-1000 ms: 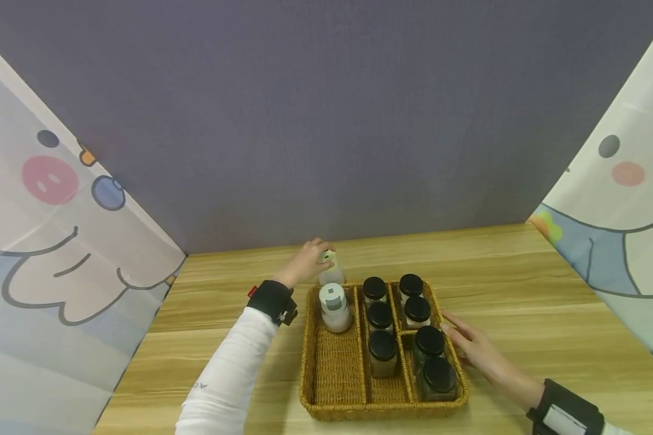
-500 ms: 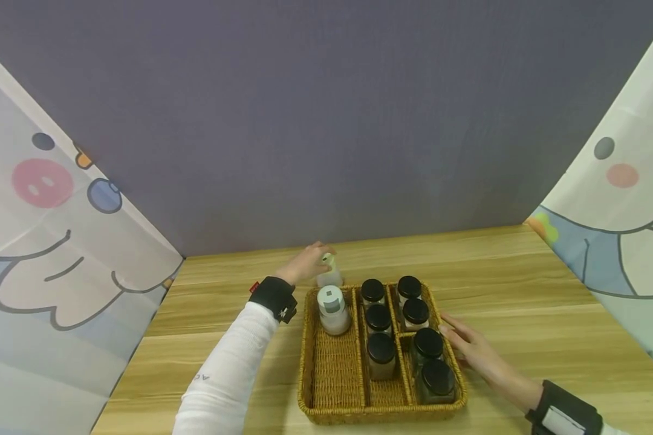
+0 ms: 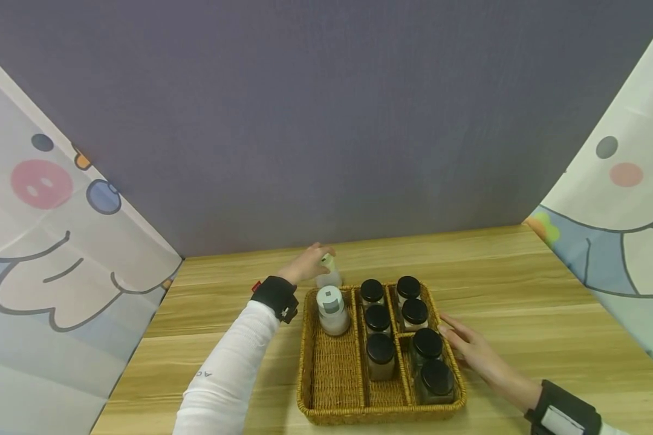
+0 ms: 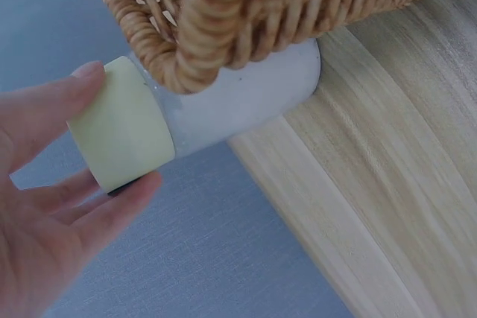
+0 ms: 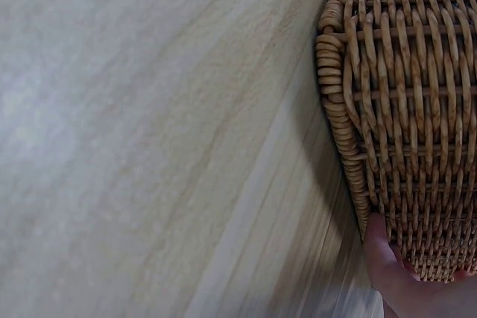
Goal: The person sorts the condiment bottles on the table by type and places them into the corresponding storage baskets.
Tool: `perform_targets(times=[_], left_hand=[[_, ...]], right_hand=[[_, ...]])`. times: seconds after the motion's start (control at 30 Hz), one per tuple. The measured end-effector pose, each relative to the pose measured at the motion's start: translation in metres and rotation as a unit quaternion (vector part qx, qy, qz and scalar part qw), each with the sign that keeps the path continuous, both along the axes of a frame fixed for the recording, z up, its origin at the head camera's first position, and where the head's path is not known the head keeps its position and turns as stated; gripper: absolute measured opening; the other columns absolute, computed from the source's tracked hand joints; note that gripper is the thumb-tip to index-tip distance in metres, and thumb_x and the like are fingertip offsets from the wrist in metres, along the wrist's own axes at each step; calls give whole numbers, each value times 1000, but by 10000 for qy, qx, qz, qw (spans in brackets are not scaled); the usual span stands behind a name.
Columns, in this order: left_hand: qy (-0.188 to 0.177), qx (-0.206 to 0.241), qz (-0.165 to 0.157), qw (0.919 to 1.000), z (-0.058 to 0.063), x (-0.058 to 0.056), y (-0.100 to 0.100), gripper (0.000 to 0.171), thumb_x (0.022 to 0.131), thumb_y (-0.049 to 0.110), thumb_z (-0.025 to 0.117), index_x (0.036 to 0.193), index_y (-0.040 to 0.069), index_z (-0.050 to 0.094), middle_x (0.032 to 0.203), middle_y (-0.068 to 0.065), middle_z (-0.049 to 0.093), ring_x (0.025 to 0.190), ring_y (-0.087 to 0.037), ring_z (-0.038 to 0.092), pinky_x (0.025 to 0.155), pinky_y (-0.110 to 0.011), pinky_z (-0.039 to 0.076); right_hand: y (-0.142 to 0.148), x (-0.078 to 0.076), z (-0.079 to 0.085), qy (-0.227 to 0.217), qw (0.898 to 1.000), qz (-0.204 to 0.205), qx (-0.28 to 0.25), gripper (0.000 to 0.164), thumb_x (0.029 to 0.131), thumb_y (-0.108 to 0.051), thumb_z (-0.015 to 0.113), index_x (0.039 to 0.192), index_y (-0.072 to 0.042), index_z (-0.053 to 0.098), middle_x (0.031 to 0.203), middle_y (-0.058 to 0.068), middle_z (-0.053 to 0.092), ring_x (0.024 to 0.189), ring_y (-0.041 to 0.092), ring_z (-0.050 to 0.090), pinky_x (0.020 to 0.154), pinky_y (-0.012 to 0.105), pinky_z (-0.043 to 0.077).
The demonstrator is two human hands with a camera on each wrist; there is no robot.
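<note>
My left hand (image 3: 306, 264) pinches the pale yellow-green cap (image 4: 123, 124) of a whitish bottle (image 3: 329, 278) between thumb and fingers. The bottle stands on the table just behind the back left corner of a woven basket (image 3: 381, 415); in the left wrist view the basket's corner covers part of it. At the basket's right side, my right hand (image 3: 479, 353) rests with its fingertips against the outer wall. The right wrist view shows a fingertip (image 5: 376, 232) on the wicker (image 5: 417, 109); the other fingers are partly hidden.
The basket's left compartment holds a white-capped bottle (image 3: 334, 317) at its back, with bare wicker (image 3: 336, 377) in front. Black-lidded jars (image 3: 381, 359) fill much of the middle and right compartments. Behind the wooden table (image 3: 522, 290) rises a grey panel (image 3: 326, 133), with printed cloths at both sides.
The camera view has shifted slightly. The left hand has stayed at the bottle's cap, and the right hand at the basket's side, with hardly any movement.
</note>
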State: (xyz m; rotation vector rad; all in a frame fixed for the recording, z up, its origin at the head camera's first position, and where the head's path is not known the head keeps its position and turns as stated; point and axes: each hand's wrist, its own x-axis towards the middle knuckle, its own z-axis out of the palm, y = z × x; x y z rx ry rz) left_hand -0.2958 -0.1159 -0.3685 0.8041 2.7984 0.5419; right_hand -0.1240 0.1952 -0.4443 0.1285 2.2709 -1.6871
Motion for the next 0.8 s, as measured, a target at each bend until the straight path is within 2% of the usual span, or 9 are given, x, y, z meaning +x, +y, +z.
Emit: perform_targets(times=[0.2,0.27,0.37,0.5,0.63,0.8], left_hand=[[-46,1,49,10000,-2,1,0,41,80,4,63,119,3,50,128,-18,44,128,-37,21,103,-44,28],[-37,-18,54,10000,-2,1,0,41,80,4,63,119,3,50,128,-19,44,127,-37,25,102,-44,31],[51,-46,15,10000,1,3,1,39,80,3,62,118,3,50,121,-20,44,118,-36,38,95,-42,38],[243,-117,-33,9996,9,5,3,39,80,3,63,116,3,50,111,-19,46,102,-32,47,85,-40,44],[347,-226,-30,9991,20,8,4,39,79,3,64,116,2,51,110,-19,46,101,-32,48,85,-39,44],[450,-219,-19,9987,34,11,3,39,78,3,64,115,2,52,108,-18,48,99,-30,49,85,-38,45]], right_hand=[[-1,0,-1,-12,10000,4,-36,61,93,-36,41,140,-4,19,131,33,30,117,48,32,81,57,43],[-1,0,-2,22,10000,39,-18,61,93,-35,40,140,-3,18,131,34,30,117,49,32,80,58,43],[-1,0,-2,23,10000,52,-23,61,94,-35,40,140,-3,18,131,34,29,117,49,32,80,58,43],[0,0,-2,-8,10000,44,-88,60,94,-35,40,141,-5,18,133,35,25,119,49,29,82,59,42],[1,0,-2,-3,9999,59,-116,60,94,-34,40,141,-5,17,135,35,20,120,49,27,83,59,41],[2,-1,-3,-4,9999,104,-129,60,94,-35,40,141,-5,17,135,35,21,120,49,28,83,59,41]])
